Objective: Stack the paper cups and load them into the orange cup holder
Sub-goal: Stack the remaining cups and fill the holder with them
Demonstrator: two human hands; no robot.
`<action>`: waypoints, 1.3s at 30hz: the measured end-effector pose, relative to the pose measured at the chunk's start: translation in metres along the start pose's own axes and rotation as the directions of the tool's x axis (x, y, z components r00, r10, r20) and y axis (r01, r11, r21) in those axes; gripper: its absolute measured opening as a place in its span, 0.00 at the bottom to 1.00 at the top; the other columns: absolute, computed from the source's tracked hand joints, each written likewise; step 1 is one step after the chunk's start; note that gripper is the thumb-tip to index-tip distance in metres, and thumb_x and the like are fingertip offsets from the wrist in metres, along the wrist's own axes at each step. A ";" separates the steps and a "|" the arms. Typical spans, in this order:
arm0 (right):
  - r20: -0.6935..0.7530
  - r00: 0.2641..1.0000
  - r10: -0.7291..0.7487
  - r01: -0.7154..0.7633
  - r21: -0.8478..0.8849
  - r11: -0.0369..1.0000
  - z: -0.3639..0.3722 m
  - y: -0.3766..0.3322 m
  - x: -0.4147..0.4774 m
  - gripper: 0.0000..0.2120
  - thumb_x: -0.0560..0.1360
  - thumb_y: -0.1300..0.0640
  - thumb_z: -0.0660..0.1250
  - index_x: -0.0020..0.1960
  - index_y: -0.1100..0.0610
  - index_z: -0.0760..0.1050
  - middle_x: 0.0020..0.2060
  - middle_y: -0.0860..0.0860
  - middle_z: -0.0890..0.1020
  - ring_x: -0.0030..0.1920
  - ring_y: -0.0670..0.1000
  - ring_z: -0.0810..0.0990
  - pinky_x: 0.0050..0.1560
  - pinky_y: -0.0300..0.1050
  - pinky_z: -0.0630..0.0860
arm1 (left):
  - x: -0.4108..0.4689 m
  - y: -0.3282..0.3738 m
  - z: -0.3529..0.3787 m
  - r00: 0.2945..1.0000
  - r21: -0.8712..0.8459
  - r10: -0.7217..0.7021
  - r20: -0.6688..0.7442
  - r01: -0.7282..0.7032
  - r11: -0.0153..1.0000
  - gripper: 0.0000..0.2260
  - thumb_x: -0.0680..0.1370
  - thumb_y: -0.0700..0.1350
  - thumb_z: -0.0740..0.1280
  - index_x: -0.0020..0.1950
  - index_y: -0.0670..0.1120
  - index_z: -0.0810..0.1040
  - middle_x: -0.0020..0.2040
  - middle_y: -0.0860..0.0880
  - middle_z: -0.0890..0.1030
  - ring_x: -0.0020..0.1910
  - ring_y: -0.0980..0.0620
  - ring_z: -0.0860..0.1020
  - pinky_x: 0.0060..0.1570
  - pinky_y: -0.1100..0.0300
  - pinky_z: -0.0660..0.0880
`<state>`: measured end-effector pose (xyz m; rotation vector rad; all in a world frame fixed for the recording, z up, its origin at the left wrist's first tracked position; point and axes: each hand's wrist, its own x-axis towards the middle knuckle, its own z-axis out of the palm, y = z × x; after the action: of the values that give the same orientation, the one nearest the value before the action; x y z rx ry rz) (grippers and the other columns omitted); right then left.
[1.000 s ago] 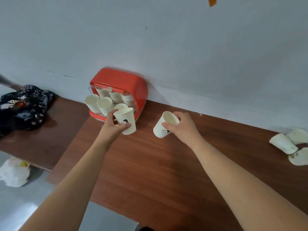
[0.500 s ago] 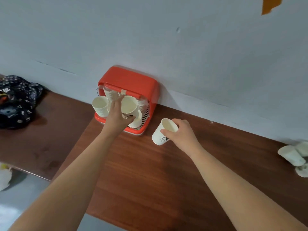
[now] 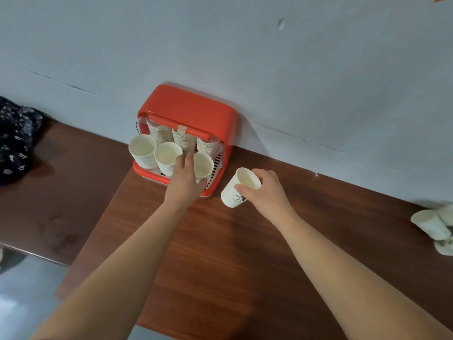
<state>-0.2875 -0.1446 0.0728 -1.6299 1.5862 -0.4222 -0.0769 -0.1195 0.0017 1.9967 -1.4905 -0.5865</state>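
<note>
The orange cup holder [image 3: 193,111] stands against the wall on the wooden table [image 3: 220,253]. Several stacks of white paper cups fill it. My left hand [image 3: 185,179] grips the front right stack [image 3: 203,165], thumb at its right and fingers at its left. Two more front stacks [image 3: 143,149] stand to the left of it. My right hand [image 3: 263,190] holds a single paper cup [image 3: 239,188] with a black print, tilted, just right of the holder above the table.
Loose paper cups [image 3: 431,223] lie on their sides at the table's far right edge. A dark patterned cloth [image 3: 14,138] sits on a lower table at the left. The grey wall runs behind everything.
My left hand carried its cup into the holder and lowered it onto the front right stack. My right hand kept its cup near the holder's right side.
</note>
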 end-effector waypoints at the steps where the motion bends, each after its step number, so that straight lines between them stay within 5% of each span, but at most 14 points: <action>1: -0.005 1.000 -0.001 0.001 0.000 1.000 0.001 -0.001 0.001 0.29 0.70 0.47 0.75 0.68 0.54 0.73 0.61 0.50 0.71 0.56 0.48 0.75 0.50 0.38 0.71 | 0.000 -0.002 0.002 1.000 0.009 -0.005 0.020 0.005 1.000 0.38 0.71 0.43 0.76 0.77 0.41 0.63 0.69 0.39 0.68 0.67 0.36 0.71 0.60 0.37 0.75; 7: -0.098 0.995 -0.015 0.020 0.051 0.998 0.006 -0.020 0.014 0.33 0.69 0.50 0.77 0.69 0.53 0.68 0.63 0.48 0.70 0.59 0.48 0.74 0.55 0.44 0.77 | 0.005 -0.012 0.003 0.992 -0.073 -0.058 0.114 0.066 0.995 0.38 0.73 0.53 0.76 0.77 0.44 0.62 0.73 0.43 0.66 0.70 0.41 0.70 0.62 0.43 0.73; 13: -0.089 0.984 -0.153 0.159 0.070 0.985 0.032 -0.046 0.029 0.33 0.67 0.50 0.79 0.68 0.51 0.69 0.62 0.47 0.72 0.60 0.45 0.74 0.60 0.45 0.77 | 0.008 -0.036 -0.008 0.967 -0.160 -0.027 0.252 0.069 0.985 0.42 0.71 0.45 0.77 0.80 0.50 0.58 0.76 0.49 0.68 0.73 0.48 0.69 0.70 0.45 0.69; 18: -0.006 0.958 -0.287 0.286 -0.076 0.955 0.061 -0.053 0.034 0.33 0.69 0.53 0.78 0.69 0.55 0.68 0.64 0.49 0.71 0.61 0.46 0.71 0.60 0.36 0.67 | 0.002 -0.044 -0.020 0.956 -0.355 -0.157 0.248 0.241 0.903 0.21 0.79 0.48 0.63 0.73 0.54 0.70 0.68 0.55 0.77 0.68 0.56 0.74 0.69 0.49 0.71; 22: 0.110 0.924 -0.366 0.382 -0.227 0.896 0.085 -0.051 0.044 0.34 0.69 0.54 0.78 0.70 0.59 0.68 0.67 0.53 0.72 0.68 0.53 0.70 0.67 0.47 0.69 | -0.003 -0.038 -0.024 0.963 -0.534 -0.154 0.220 0.251 0.808 0.11 0.84 0.57 0.58 0.62 0.66 0.76 0.60 0.63 0.80 0.64 0.62 0.75 0.64 0.56 0.71; 26: 0.197 0.938 -0.284 0.330 -0.261 0.907 0.091 -0.040 0.055 0.35 0.73 0.60 0.74 0.76 0.59 0.64 0.72 0.54 0.69 0.72 0.55 0.68 0.70 0.48 0.67 | -0.002 -0.039 -0.019 0.978 -0.479 -0.066 0.199 0.156 0.864 0.15 0.83 0.48 0.63 0.71 0.53 0.74 0.63 0.60 0.80 0.63 0.65 0.75 0.57 0.74 0.69; 29: 0.205 0.954 -0.220 0.268 -0.246 0.931 0.088 -0.034 0.062 0.37 0.72 0.60 0.75 0.77 0.56 0.63 0.74 0.53 0.69 0.72 0.53 0.69 0.70 0.47 0.67 | 0.001 -0.042 -0.015 0.984 -0.438 -0.022 0.179 0.099 0.894 0.16 0.83 0.45 0.65 0.71 0.52 0.73 0.63 0.58 0.80 0.63 0.63 0.76 0.54 0.78 0.69; 32: 0.168 0.966 -0.198 0.232 -0.210 0.950 0.091 -0.031 0.066 0.37 0.68 0.57 0.79 0.74 0.52 0.67 0.68 0.50 0.75 0.67 0.52 0.73 0.65 0.49 0.73 | 0.001 -0.041 -0.013 0.991 -0.385 -0.041 0.127 0.088 0.919 0.15 0.84 0.45 0.62 0.71 0.51 0.72 0.64 0.57 0.79 0.62 0.60 0.77 0.52 0.76 0.69; 35: 0.142 0.975 -0.174 0.196 -0.167 0.966 0.095 -0.031 0.064 0.37 0.66 0.55 0.80 0.71 0.52 0.68 0.65 0.49 0.76 0.65 0.52 0.75 0.62 0.52 0.75 | -0.002 -0.034 -0.011 0.989 -0.304 -0.121 0.090 0.143 0.942 0.14 0.85 0.45 0.60 0.70 0.47 0.71 0.63 0.52 0.80 0.63 0.53 0.77 0.53 0.63 0.69; 39: 0.167 0.976 -0.142 0.159 -0.094 0.983 0.091 -0.030 0.057 0.37 0.69 0.55 0.79 0.73 0.53 0.65 0.67 0.50 0.75 0.67 0.52 0.73 0.61 0.43 0.71 | -0.007 -0.026 -0.014 0.980 -0.266 -0.189 0.065 0.199 0.943 0.12 0.84 0.47 0.61 0.66 0.44 0.73 0.61 0.48 0.82 0.60 0.49 0.78 0.52 0.59 0.69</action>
<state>-0.1925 -0.1734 0.0220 -1.8265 1.3916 -0.2809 -0.0513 -0.1044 -0.0058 1.9351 -1.1686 -0.8674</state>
